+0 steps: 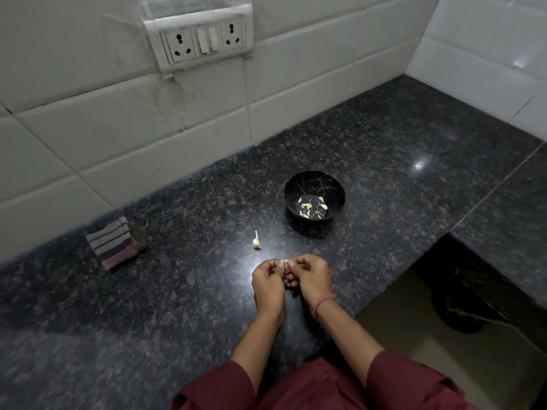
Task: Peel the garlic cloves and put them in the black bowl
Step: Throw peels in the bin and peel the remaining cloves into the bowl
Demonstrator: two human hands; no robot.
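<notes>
Closest to the person, above the near edge of the bench [177, 291], two dark red sleeves [414, 380] lead to the hands, which meet over the stone. The left hand [268, 279] and the right hand [310, 276] are both curled, and their fingertips pinch one small pale garlic clove [285, 262] between them. I judge that they are pulling its skin off. The clove is mostly hidden, so I cannot tell how its long axis lies.

Just beyond the hands, a little to the left, a garlic remnant [256, 242] with a thin stalk lies on the bench. Further ahead and somewhat to the right stands the black bowl [313, 180], with several peeled cloves [306, 206] at its bottom. The right hand is nearer to the bowl, so the drop probably suits it best: forward and slightly right.

Far to the left lies a striped cloth [114, 247], and on the tiled wall behind is a socket plate [204, 39].
</notes>
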